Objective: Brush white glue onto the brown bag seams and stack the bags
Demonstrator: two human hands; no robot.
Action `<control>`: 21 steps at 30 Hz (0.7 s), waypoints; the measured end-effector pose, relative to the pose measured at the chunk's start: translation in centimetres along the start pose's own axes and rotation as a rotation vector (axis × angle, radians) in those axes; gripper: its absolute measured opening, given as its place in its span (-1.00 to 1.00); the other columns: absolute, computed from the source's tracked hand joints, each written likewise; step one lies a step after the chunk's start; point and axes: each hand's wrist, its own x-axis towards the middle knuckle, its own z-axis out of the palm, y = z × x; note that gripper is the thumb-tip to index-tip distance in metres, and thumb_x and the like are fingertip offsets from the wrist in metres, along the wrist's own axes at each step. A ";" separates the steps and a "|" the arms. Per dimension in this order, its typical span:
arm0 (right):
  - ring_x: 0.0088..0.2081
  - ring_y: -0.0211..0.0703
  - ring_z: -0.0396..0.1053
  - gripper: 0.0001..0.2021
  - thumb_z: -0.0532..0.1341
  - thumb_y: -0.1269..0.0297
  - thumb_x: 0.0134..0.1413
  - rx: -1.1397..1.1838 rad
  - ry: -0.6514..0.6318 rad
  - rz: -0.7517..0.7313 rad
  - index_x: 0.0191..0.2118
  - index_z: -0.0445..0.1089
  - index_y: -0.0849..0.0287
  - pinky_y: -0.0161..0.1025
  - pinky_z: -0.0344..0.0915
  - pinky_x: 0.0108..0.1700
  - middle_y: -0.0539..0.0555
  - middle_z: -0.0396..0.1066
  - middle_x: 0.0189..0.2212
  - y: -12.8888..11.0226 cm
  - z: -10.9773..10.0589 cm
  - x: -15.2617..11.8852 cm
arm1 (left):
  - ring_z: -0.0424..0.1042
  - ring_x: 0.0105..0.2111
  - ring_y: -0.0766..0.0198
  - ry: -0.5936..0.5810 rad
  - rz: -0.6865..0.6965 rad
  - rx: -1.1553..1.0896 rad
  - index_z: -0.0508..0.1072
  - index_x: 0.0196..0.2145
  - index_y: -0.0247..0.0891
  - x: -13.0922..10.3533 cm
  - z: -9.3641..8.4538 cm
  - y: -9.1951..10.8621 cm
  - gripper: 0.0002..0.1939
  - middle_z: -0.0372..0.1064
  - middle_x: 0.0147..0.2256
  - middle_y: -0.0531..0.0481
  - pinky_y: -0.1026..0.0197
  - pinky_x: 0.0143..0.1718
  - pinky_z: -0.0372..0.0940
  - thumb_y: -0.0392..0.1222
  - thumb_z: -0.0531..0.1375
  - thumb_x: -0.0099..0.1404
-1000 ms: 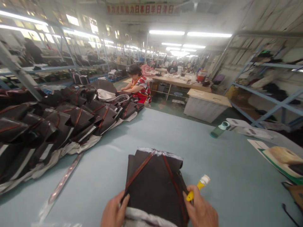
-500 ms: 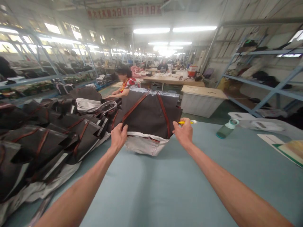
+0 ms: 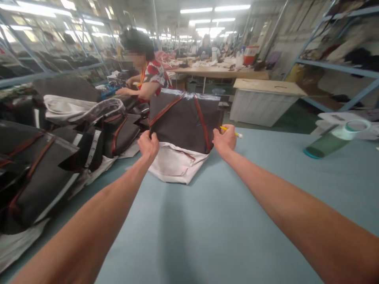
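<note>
At twelve o'clock, a dark-grey bag piece (image 3: 183,122) with red-brown trim hangs tilted over the pale-blue tabletop (image 3: 213,228), its light-grey lining (image 3: 174,163) showing toward six o'clock; whether its lower edge touches the surface I cannot tell. The left hand (image 3: 149,143), fingers curled closed, pinches its nine-o'clock edge, while the right hand (image 3: 225,139), likewise closed, grips its three-o'clock edge and also holds a yellow-handled brush (image 3: 239,135). A heap of similar bag pieces (image 3: 44,169) lies at ten o'clock, a green-tinted bottle (image 3: 331,141) at two, and a co-worker (image 3: 154,77) in a red-patterned top at eleven.
</note>
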 end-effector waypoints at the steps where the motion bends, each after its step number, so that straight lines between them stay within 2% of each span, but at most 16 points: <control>1: -0.22 -0.02 0.51 -0.73 0.16 0.18 0.19 -0.002 0.005 0.011 0.00 0.26 0.07 -0.12 0.40 -0.14 0.05 0.52 -0.24 0.7 0.7 0.2 | 0.50 -0.16 0.17 0.002 -0.010 -0.002 0.51 -0.15 -0.28 0.1 1.0 -0.2 -0.69 0.50 -0.20 -0.04 -0.02 0.00 0.41 0.05 0.19 0.50; 5: -0.20 -0.03 0.51 -0.77 0.18 0.22 0.21 0.000 0.020 0.040 -0.04 0.27 0.09 -0.12 0.39 -0.09 0.07 0.52 -0.26 3.2 2.6 0.7 | 0.46 -0.15 0.13 -0.010 -0.036 -0.009 0.51 -0.17 -0.32 -0.1 4.3 -1.5 -0.73 0.49 -0.24 -0.05 0.01 -0.01 0.32 -0.09 0.11 0.52; 9: -0.21 -0.07 0.50 -0.80 0.14 0.28 0.23 0.012 0.016 0.019 -0.03 0.25 0.09 -0.15 0.38 -0.08 0.07 0.51 -0.24 5.2 3.5 0.4 | 0.44 -0.14 0.07 -0.020 -0.061 -0.010 0.51 -0.18 -0.37 -0.6 6.2 -2.7 -0.73 0.47 -0.26 -0.11 0.05 -0.04 0.22 -0.16 0.06 0.48; 15: -0.14 -0.04 0.50 -0.80 0.10 0.25 0.26 0.052 -0.003 -0.112 -0.02 0.22 0.08 -0.08 0.39 0.00 0.12 0.49 -0.14 6.2 3.5 -0.8 | 0.41 -0.16 0.10 -0.017 -0.069 -0.050 0.51 -0.17 -0.38 0.1 7.1 -3.0 -0.69 0.47 -0.26 -0.10 0.07 -0.04 0.22 -0.11 0.06 0.46; 21: 0.16 0.05 0.43 -0.77 0.12 0.19 0.29 0.111 -0.108 -0.379 0.00 0.21 0.09 0.01 0.36 0.19 0.28 0.44 0.12 5.5 3.9 -3.2 | 0.37 -0.20 0.14 0.001 -0.121 -0.098 0.52 -0.17 -0.43 1.4 7.6 -3.2 -0.71 0.47 -0.27 -0.10 0.05 -0.06 0.24 -0.16 0.09 0.43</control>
